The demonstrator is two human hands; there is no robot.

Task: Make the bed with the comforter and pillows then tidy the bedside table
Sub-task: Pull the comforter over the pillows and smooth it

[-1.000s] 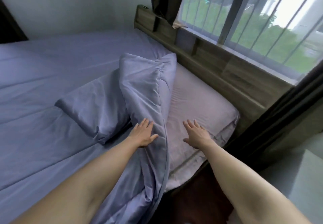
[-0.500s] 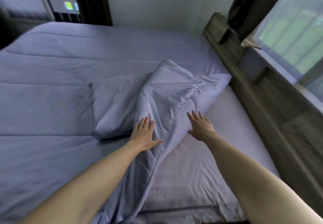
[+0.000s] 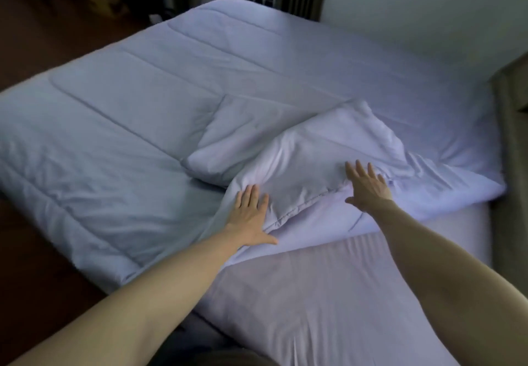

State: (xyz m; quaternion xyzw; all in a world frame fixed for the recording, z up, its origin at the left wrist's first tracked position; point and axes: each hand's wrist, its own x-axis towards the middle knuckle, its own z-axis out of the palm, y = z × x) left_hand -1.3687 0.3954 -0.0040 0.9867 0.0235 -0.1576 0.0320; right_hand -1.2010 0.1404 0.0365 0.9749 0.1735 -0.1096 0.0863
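While most of the quilted lavender comforter [image 3: 143,125] lay spread over the far and left of the bed, we pressed our left hand [image 3: 251,217] and right hand [image 3: 367,187], fingers straight and gripping nothing, on its bunched near-right corner; bare sheet [image 3: 328,294] showed, no pillows or bedside table visible.

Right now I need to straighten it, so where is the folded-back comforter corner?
In the head view the folded-back corner lies centre-right on the comforter, above the bare sheet, with the left hand and right hand flat on it.
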